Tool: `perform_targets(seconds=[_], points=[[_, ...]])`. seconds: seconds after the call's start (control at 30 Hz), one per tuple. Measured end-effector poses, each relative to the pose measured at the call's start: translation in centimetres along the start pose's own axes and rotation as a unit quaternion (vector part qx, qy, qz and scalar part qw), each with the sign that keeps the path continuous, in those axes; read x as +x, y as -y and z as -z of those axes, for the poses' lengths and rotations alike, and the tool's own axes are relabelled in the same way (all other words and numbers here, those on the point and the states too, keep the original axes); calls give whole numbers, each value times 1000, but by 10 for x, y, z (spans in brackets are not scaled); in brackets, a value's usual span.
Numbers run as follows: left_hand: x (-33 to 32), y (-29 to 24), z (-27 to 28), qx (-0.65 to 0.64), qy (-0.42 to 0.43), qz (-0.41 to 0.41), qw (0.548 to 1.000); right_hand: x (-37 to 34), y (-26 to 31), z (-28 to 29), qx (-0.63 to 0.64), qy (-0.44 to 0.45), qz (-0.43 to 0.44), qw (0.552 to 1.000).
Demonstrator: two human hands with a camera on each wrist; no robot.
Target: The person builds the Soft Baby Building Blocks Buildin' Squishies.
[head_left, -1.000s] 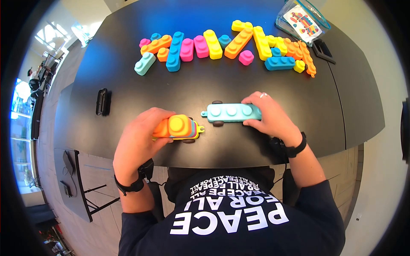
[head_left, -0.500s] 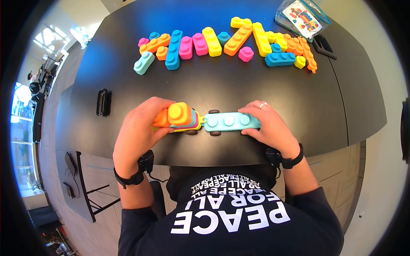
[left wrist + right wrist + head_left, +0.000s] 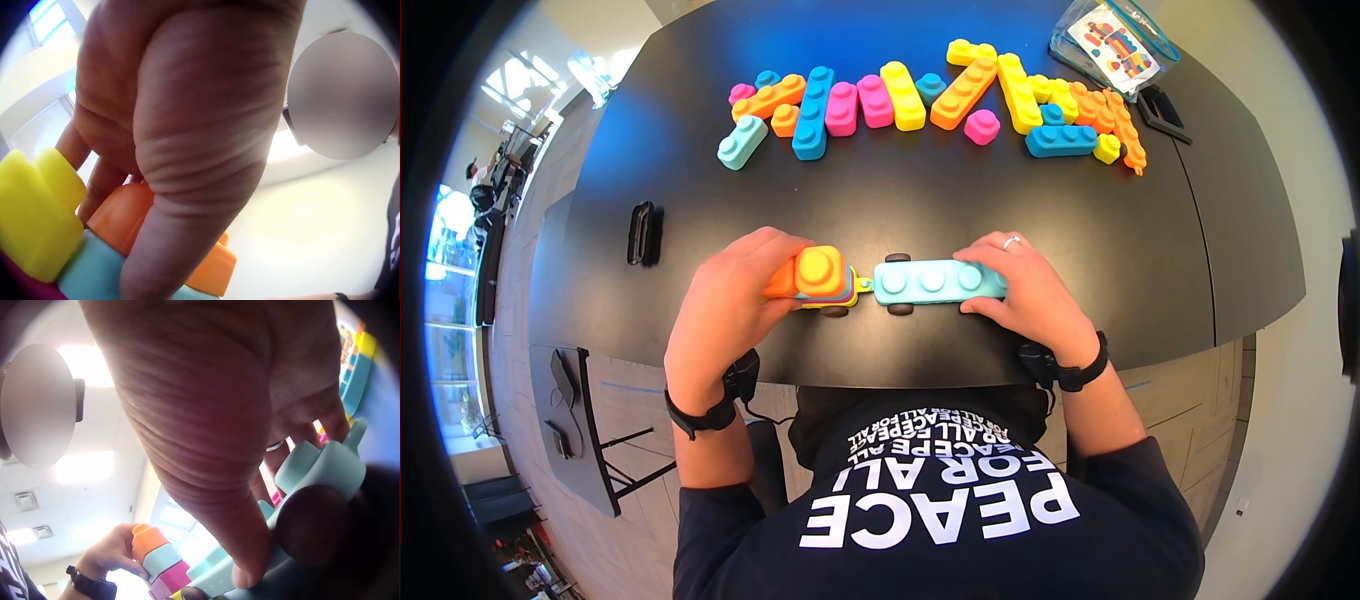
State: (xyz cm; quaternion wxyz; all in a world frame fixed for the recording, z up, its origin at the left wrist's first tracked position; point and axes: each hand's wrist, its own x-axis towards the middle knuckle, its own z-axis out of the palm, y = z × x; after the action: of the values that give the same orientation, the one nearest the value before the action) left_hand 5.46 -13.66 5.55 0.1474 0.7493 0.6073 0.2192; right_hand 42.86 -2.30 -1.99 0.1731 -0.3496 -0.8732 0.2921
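Observation:
At the near middle of the table, my left hand (image 3: 730,292) grips a stacked block car with a yellow round block (image 3: 818,265) on top; orange blocks (image 3: 212,269) and teal show past the thumb in the left wrist view. To its right, my right hand (image 3: 1040,300) pinches the far end of a light teal wheeled base (image 3: 930,281) with round studs. A yellow hook on the stacked car meets the teal base's end loop; whether they are locked I cannot tell. Dark wheels (image 3: 314,526) show under the teal base in the right wrist view.
Many loose coloured blocks, among them a long blue block (image 3: 811,115), lie in a row across the table's far side. A clear bag (image 3: 1116,45) with a picture card and a black tray (image 3: 1164,114) are at the far right. A black case (image 3: 641,233) lies at left.
The teal base has moved left and toward the body, closing the gap to the stacked car. Lately both vehicles have shifted slightly left, with the hands still gripping them.

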Motion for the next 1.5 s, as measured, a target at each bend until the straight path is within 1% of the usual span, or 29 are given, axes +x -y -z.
perform_targets(seconds=[0.03, 0.07, 0.13, 0.23, 0.33, 0.43, 0.57, 0.67, 0.73, 0.83, 0.87, 0.9, 1.0, 1.03, 1.13, 1.27, 1.43, 1.5], points=[[1, 0, 0, 10, 2, 2, 1000, 1, 0, 0, -2, 4, 0, 1000], [2, 0, -1, 21, 3, 3, 1000, 1, 0, -1, -6, -10, 5, 1000], [3, 2, 0, 36, -17, 20, 999, 3, -2, -4, -15, -38, 16, 999], [3, 10, 2, 45, -33, 32, 998, 3, -10, -2, 4, -61, 18, 998], [3, 12, 4, 35, -36, 30, 998, 5, -18, 5, 9, -48, 6, 999], [2, 17, 6, 23, -28, 32, 999, 12, -25, 8, 38, -37, 11, 999], [-1, 23, 7, 3, -33, 39, 999, 16, -21, 8, 54, -22, -4, 998], [-5, 27, 10, 14, -12, 55, 998, 17, -25, 9, 60, 0, 10, 998], [-6, 19, 8, 64, -59, 31, 996, 17, -35, 11, 69, 15, 36, 997], [-3, -6, 7, 119, -117, -29, 986, 19, -39, 17, 95, 39, 33, 994], [-1, -14, 4, 133, -134, -53, 981, 19, -40, 17, 95, 40, 32, 994], [2, -20, -2, 116, -141, -74, 980, 20, -40, 18, 95, 41, 32, 994], [11, -27, -20, 59, -123, -77, 988, 22, -37, 19, 92, 50, 27, 994], [15, -27, -22, 82, -137, -78, 984, 23, -36, 20, 91, 52, 25, 994], [16, -16, -26, 140, -123, -31, 982, 23, -33, 20, 104, 49, 21, 993], [18, -10, -29, 157, -120, -38, 980, 24, -29, 17, 90, 46, 17, 995], [17, -2, -28, 157, -113, -20, 981, 33, -26, 16, 73, 55, 23, 996], [17, -4, -27, 190, -157, -52, 968, 36, -23, 15, 66, 60, 18, 996]])
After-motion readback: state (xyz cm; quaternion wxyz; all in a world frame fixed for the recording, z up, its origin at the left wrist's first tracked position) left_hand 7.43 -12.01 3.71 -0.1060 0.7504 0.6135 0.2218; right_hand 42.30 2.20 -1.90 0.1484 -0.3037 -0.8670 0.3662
